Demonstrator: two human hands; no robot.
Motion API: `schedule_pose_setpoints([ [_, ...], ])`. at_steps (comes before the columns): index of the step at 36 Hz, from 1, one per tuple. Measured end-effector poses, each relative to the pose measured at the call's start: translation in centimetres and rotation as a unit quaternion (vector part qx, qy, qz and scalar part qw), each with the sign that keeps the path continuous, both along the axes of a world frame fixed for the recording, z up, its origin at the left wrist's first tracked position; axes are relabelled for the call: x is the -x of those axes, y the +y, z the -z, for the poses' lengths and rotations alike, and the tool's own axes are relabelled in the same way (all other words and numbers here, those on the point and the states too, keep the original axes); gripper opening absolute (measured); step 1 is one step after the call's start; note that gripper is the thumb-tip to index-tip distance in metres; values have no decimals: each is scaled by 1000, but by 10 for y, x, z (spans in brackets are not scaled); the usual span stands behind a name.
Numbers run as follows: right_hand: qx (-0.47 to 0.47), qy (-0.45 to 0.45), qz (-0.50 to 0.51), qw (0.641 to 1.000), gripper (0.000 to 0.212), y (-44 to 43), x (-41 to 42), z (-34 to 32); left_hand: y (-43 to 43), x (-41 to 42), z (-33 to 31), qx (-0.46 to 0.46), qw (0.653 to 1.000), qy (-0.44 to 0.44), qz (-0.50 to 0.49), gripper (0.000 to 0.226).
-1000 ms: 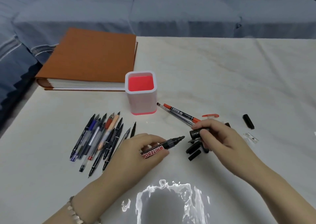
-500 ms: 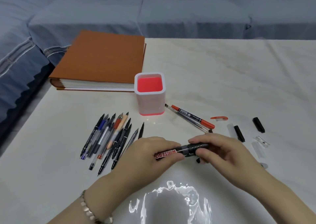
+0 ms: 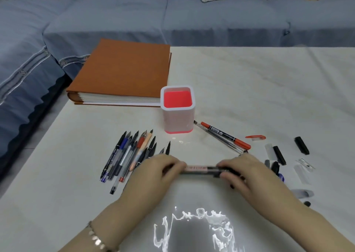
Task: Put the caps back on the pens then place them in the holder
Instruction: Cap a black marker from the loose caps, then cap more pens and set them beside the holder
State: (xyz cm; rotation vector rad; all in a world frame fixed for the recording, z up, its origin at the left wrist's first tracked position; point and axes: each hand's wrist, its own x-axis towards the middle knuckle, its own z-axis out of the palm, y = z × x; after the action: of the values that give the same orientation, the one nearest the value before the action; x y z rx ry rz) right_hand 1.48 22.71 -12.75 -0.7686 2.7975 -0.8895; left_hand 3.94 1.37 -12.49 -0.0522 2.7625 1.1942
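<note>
Pale marbled bench, glossy. Left hand and right hand each clamp an end of the cylindrical black marker, held level above it. Square white holder, red inside, stands beyond; uncapped pens fanned left.

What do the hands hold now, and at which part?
One whiteboard marker: left hand at its rear end, right hand at the cap end.
</note>
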Motion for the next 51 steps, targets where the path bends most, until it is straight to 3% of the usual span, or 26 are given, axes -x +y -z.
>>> schedule_pose_setpoints([
  [3,5,-10,117,993,16,5,12,8,-14,7,15,86,992,51,-75,14],
  [6,-3,-11,213,977,18,2,20,19,-14,12,25,143,985,41,-84,14],
  [10,-3,-7,238,971,21,-17,25,30,-5,16,29,230,972,11,-49,23],
  [12,-62,12,230,971,25,-27,27,35,-2,18,32,244,969,-1,-46,23],
  [15,-151,22,219,964,30,-34,30,45,0,21,36,242,969,-5,-50,22],
  [17,-157,24,224,962,30,-35,31,50,1,20,37,235,970,-8,-59,23],
  [22,-56,70,257,962,18,-24,16,47,6,14,29,206,975,31,-78,12],
  [25,-20,85,263,961,13,-1,2,44,14,14,24,143,986,53,-66,8],
  [29,-38,27,279,959,13,46,-7,33,27,16,22,82,993,59,-55,18],
  [37,-121,-95,339,928,29,105,4,29,39,15,26,66,996,52,-23,21],
  [41,-100,-104,312,939,30,95,13,30,37,12,23,46,998,45,-9,15],
  [44,-95,-59,278,954,28,81,16,29,35,8,20,37,998,42,-11,17],
  [51,-55,-32,144,988,26,42,9,29,30,4,17,26,999,34,-11,18],
])
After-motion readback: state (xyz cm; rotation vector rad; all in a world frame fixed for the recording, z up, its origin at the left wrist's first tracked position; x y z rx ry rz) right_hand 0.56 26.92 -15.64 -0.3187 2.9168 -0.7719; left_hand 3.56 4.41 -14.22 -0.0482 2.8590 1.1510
